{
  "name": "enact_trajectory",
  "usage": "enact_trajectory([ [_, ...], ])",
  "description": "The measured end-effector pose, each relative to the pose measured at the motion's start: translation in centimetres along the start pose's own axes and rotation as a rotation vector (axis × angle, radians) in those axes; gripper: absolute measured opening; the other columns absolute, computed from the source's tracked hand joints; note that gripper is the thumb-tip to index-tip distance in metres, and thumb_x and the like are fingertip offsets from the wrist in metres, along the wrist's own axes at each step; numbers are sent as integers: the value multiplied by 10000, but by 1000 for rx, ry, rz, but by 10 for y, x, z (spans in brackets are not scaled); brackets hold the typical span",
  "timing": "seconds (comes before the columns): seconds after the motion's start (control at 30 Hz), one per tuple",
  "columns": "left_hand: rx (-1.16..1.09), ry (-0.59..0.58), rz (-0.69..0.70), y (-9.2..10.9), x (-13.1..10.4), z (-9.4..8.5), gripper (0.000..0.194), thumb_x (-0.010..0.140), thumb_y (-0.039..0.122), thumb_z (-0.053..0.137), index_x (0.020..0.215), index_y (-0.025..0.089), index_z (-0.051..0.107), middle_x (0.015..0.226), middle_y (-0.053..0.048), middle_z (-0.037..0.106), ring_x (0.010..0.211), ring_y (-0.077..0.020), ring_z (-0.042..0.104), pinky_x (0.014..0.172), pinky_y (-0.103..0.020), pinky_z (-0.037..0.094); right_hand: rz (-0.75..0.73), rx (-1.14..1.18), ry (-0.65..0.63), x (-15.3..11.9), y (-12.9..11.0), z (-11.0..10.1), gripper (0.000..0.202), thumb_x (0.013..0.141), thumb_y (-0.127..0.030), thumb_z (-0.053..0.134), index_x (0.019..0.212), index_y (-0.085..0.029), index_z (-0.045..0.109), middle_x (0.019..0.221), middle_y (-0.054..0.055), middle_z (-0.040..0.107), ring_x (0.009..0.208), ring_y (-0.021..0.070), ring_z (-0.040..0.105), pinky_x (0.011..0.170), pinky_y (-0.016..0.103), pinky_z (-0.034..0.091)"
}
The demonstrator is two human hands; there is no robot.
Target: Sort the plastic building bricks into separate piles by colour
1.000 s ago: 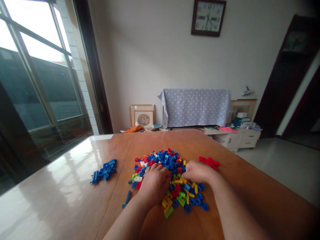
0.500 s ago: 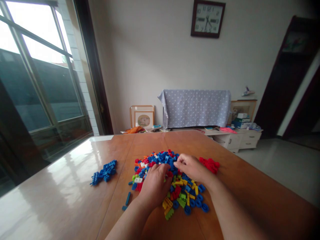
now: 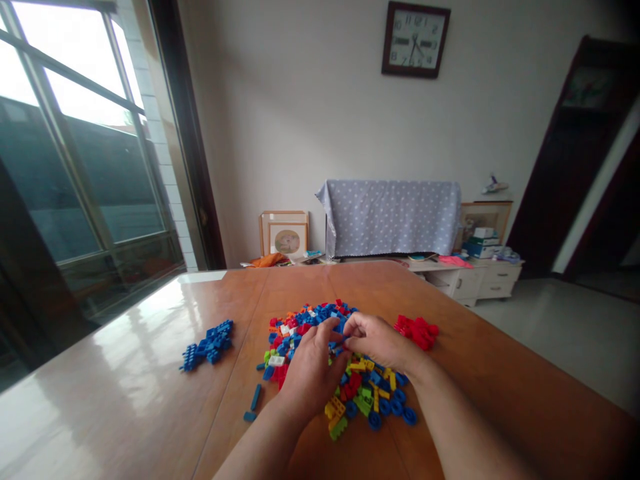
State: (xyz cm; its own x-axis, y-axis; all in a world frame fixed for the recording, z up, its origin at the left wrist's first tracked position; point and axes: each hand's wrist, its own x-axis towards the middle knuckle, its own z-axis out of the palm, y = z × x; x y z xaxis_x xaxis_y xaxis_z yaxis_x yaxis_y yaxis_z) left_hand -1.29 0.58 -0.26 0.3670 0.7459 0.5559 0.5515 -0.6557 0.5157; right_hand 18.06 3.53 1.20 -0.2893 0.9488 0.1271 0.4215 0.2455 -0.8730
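Note:
A heap of mixed toy building bricks (image 3: pixel 361 385) in blue, red, yellow, green and white lies in front of me. My left hand (image 3: pixel 316 365) hovers over the left middle of the heap, its index finger and thumb apart and no brick visible in it. Just to its right, my right hand (image 3: pixel 376 341) has thumb and fingers pinched together, fingertips close to the left hand's. Whatever lies in that pinch is too small and covered to name. Blue wheel-like rings (image 3: pixel 397 405) sit at the heap's near right side.
Apart from the heap, a cluster of blue bricks (image 3: pixel 209 345) lies to the left and a pile of red bricks (image 3: pixel 417 331) to the right. Two narrow teal pieces (image 3: pixel 256 398) rest on the wooden table (image 3: pixel 135 407). A low white cabinet (image 3: pixel 465 283) stands beyond.
My right hand has moved left and slightly down toward the left hand, its fingers now pinched. The left hand's index finger and thumb have spread apart.

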Motion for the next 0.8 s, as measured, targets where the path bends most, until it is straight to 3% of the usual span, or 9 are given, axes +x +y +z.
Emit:
enact_trajectory([
  [0.13, 42, 40, -10, -1, 0, -4, 543, 901, 311, 601, 1397, 253, 388, 1191, -87, 672, 1137, -268, 609, 962, -448, 488, 115, -235, 185, 2, 17, -33, 89, 767, -268, 575, 788, -192, 615, 628, -39, 580, 607, 124, 504, 547, 217, 337],
  [0.23, 73, 57, -22, -4, 0, -7, 507, 911, 323, 584, 1378, 245, 404, 1180, -87, 679, 1109, -265, 621, 950, -448, 495, 266, -461, 317, 4, 33, -61, 176, 770, -276, 547, 615, -195, 557, 577, -6, 590, 577, 132, 509, 530, 233, 304],
  [0.37, 95, 61, -24, -7, 1, -7, 474, 934, 339, 549, 1373, 235, 404, 1186, -98, 672, 1121, -269, 612, 958, -457, 491, 343, -563, 404, 7, 48, -76, 235, 818, -298, 510, 614, -211, 584, 601, 33, 644, 580, 150, 552, 543, 246, 335],
  [0.47, 108, 67, -35, -8, 1, -8, 466, 938, 338, 537, 1373, 235, 405, 1189, -97, 672, 1124, -268, 607, 955, -462, 491, 251, -404, 531, 14, 53, -68, 181, 835, -298, 501, 821, -220, 664, 879, 58, 737, 828, 185, 651, 659, 243, 442],
  [0.57, 110, 66, -41, -8, 1, -8, 448, 942, 339, 529, 1361, 231, 412, 1190, -94, 670, 1121, -264, 612, 960, -462, 491, 176, -41, 546, 23, 55, -53, 291, 849, -311, 495, 1069, -195, 645, 1107, 94, 717, 1006, 197, 666, 800, 269, 517],
  [0.7, 115, 77, -21, -10, 1, -7, 441, 943, 340, 529, 1355, 229, 417, 1174, -97, 676, 1108, -264, 625, 959, -456, 496, 182, 341, 478, 32, 56, -33, 422, 846, -319, 505, 1230, -163, 580, 1230, 146, 668, 1078, 194, 674, 896, 286, 543],
  [0.8, 127, 94, -11, -13, 1, -7, 433, 942, 343, 531, 1346, 225, 432, 1167, -99, 678, 1108, -268, 630, 952, -452, 501, 245, 383, 483, 36, 65, -30, 479, 826, -313, 507, 1273, -148, 563, 1205, 162, 679, 1056, 197, 691, 906, 304, 554],
])
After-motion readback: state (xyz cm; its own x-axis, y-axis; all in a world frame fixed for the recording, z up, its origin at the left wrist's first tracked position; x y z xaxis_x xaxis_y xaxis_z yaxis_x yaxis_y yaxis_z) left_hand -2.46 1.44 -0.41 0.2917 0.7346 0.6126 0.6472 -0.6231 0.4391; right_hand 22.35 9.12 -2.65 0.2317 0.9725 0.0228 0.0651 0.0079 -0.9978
